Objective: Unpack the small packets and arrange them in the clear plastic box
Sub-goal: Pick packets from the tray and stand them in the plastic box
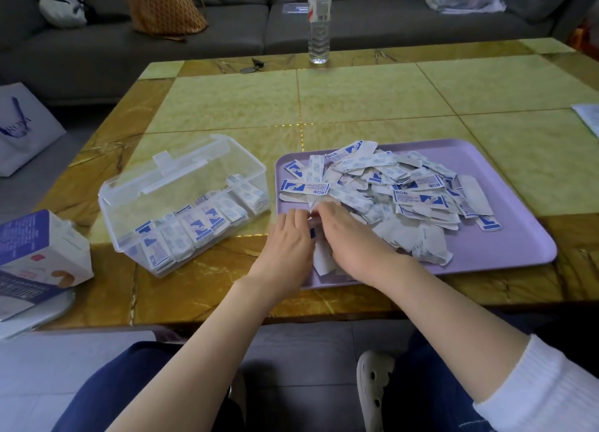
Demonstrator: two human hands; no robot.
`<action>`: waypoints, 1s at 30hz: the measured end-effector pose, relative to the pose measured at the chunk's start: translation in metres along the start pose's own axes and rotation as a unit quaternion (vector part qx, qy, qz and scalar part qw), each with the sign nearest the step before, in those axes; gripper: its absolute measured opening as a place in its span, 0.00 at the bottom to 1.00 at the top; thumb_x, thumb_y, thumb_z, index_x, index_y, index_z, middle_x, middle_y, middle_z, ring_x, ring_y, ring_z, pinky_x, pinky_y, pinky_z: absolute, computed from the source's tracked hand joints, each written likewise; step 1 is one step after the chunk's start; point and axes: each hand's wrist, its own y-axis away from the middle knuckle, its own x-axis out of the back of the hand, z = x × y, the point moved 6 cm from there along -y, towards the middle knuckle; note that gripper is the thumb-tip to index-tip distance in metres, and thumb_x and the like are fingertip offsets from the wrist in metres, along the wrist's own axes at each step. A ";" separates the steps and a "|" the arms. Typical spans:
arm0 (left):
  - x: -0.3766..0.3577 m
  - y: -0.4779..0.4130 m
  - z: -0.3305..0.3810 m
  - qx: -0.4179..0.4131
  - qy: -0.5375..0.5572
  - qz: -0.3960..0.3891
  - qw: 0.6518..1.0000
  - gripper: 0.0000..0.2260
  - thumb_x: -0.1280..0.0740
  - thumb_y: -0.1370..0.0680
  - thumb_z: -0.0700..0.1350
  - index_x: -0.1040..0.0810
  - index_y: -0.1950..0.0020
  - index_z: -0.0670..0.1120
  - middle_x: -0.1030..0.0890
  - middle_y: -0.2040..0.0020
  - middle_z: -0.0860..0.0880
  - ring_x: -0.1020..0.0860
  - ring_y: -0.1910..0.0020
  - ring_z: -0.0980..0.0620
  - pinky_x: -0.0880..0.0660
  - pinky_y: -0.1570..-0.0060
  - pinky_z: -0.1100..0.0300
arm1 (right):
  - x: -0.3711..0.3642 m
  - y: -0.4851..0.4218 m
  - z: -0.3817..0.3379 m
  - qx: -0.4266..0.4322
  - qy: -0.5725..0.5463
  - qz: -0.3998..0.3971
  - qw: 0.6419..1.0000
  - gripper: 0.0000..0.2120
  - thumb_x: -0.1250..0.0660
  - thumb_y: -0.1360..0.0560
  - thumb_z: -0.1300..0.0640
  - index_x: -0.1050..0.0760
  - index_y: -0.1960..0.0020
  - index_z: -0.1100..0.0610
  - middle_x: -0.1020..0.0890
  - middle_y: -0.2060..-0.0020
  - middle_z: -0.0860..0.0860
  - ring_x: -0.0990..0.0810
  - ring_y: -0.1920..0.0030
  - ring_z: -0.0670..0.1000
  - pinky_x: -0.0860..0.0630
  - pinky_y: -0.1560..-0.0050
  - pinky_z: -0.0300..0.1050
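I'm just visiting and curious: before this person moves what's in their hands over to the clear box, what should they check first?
1. Clear box open, lid tipped back: ok.
2. Room in the box behind the row of packets: ok.
3. Left hand and right hand both have a grip on the handful of packets: ok.
4. Handful squared up neatly: cannot tell, the fingers hide it.
5. Bare table between tray and box: ok.
6. Tray emptied: not ok, a big pile is left on it.
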 end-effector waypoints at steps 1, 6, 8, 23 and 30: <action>-0.002 0.000 -0.001 0.001 0.003 -0.004 1.000 0.15 0.44 0.21 0.34 0.36 0.34 0.38 0.34 0.40 0.42 0.33 0.43 0.45 0.35 0.40 0.52 | 0.000 0.000 -0.001 -0.002 0.007 0.001 1.000 0.14 0.45 0.25 0.68 0.36 0.40 0.60 0.31 0.43 0.56 0.30 0.43 0.56 0.29 0.51 0.49; 0.010 -0.002 -0.007 0.026 -0.012 0.072 0.997 0.19 0.36 0.29 0.30 0.30 0.39 0.41 0.27 0.44 0.43 0.32 0.48 0.44 0.35 0.47 0.55 | 0.018 0.001 0.004 -0.021 0.018 0.060 0.998 0.11 0.43 0.24 0.67 0.30 0.44 0.58 0.24 0.47 0.53 0.27 0.46 0.54 0.33 0.55 0.43; 0.017 0.000 -0.011 0.057 -0.033 0.095 0.993 0.18 0.35 0.28 0.32 0.29 0.39 0.42 0.28 0.45 0.44 0.32 0.47 0.44 0.36 0.48 0.57 | 0.019 0.002 0.007 -0.026 0.001 0.084 0.996 0.13 0.43 0.24 0.68 0.29 0.43 0.57 0.22 0.47 0.52 0.25 0.47 0.53 0.30 0.55 0.44; 0.006 0.002 -0.013 0.060 -0.083 0.020 0.995 0.17 0.40 0.25 0.37 0.38 0.38 0.43 0.34 0.41 0.45 0.34 0.43 0.47 0.36 0.45 0.59 | -0.008 -0.010 -0.003 0.029 -0.020 0.082 0.996 0.18 0.43 0.25 0.69 0.33 0.36 0.59 0.27 0.40 0.56 0.31 0.38 0.55 0.34 0.39 0.46; 0.004 0.003 -0.012 0.084 -0.103 0.012 0.991 0.11 0.44 0.22 0.40 0.38 0.40 0.43 0.34 0.41 0.44 0.34 0.44 0.45 0.38 0.45 0.57 | -0.009 -0.010 0.003 0.032 -0.045 0.079 0.995 0.18 0.42 0.25 0.71 0.31 0.38 0.60 0.30 0.40 0.55 0.33 0.38 0.53 0.33 0.43 0.42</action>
